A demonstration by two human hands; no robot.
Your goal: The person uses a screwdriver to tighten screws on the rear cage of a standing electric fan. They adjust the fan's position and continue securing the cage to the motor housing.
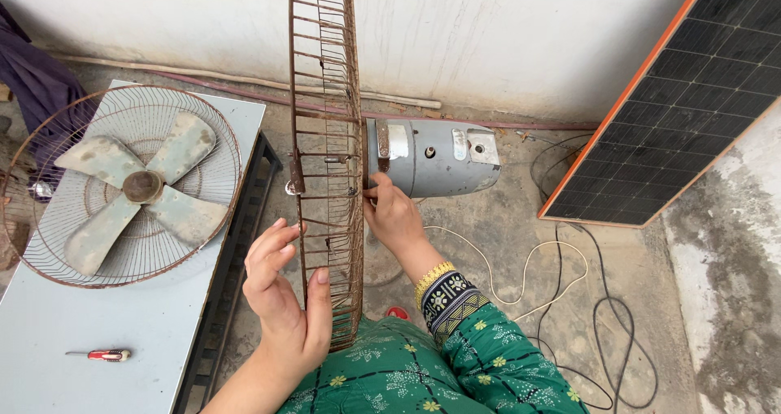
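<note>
Upright, rusty fan guard [328, 154] seen edge-on, long axis vertical, beside grey motor housing [431, 159].
Left hand [286, 304] grip clamped on guard's lower rim; right hand [393, 215] fingers closed at guard-motor joint; pale label patches atop housing.

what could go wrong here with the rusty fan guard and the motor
The rusty rear guard is steadied only by the left hand at its lower rim, so it could tip or scrape skin. The right hand works where the guard meets the grey motor housing; fingers could get pinched. Loose cables on the floor may snag.
</note>
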